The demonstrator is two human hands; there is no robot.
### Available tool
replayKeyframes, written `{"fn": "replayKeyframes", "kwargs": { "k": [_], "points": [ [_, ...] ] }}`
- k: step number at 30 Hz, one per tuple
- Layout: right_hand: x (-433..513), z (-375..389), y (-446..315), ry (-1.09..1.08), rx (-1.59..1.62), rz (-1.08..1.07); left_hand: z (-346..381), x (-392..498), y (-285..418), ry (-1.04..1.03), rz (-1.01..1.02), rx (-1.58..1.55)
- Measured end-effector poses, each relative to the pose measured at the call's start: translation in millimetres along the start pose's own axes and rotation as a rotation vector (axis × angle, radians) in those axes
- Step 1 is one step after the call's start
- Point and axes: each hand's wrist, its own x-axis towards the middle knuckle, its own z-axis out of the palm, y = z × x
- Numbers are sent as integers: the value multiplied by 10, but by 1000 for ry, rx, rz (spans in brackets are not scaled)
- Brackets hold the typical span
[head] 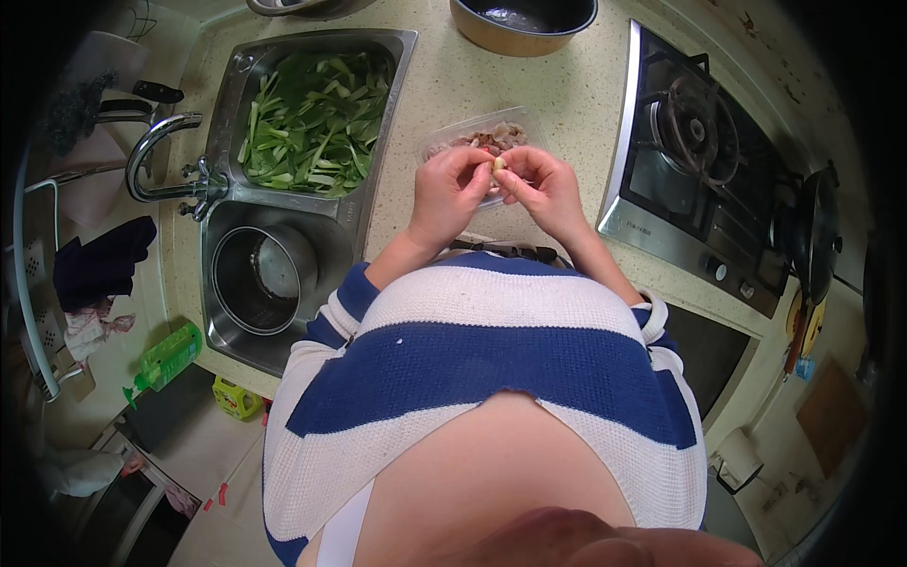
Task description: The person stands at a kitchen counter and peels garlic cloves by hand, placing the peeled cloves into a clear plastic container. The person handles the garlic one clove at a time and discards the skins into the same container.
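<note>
My left hand [451, 186] and my right hand [542, 186] meet at the fingertips in front of my chest. Between them they pinch a small pale yellowish piece [499, 164], possibly a garlic clove; its exact kind is too small to tell. Directly beneath and beyond the hands is a clear plastic tray [526, 118] on the speckled countertop. Pinkish-brown pieces of raw meat [507, 135] lie in the tray, and something small and red shows by the left fingertips. The hands hide the near part of the tray.
Left stands a double steel sink [405, 64] with cut leafy greens [319, 135] in one basin and a metal pot [258, 280] in the other, beside a faucet [166, 188]. A dark-lined pan [524, 42] sits at the back. A gas stove [648, 205] is right; a green bottle [170, 358] stands lower left.
</note>
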Motion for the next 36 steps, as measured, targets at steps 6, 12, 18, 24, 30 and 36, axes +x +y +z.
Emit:
{"fn": "replayKeyframes", "kwargs": {
  "k": [6, 12, 18, 24, 30, 36],
  "points": [
    [9, 7, 8, -20, 15, 10, 17, 2, -48, 18, -18, -1],
    [21, 2, 17, -41, 82, 18, 23, 4, 25, 29, -104, -142],
    [4, 28, 24, 10, -110, -76, -12, 10, 102, -4, 63, 97],
    [5, 19, 58, 37, -317, -186, -37, 16, 39, -39, 105, 176],
    [-5, 13, 44, 43, -310, -169, -85, 50, 19, -79, 254, 333],
    [-6, 13, 64, 50, -312, -191, -57, 54, 71, -85, 247, 348]
  ]
}}
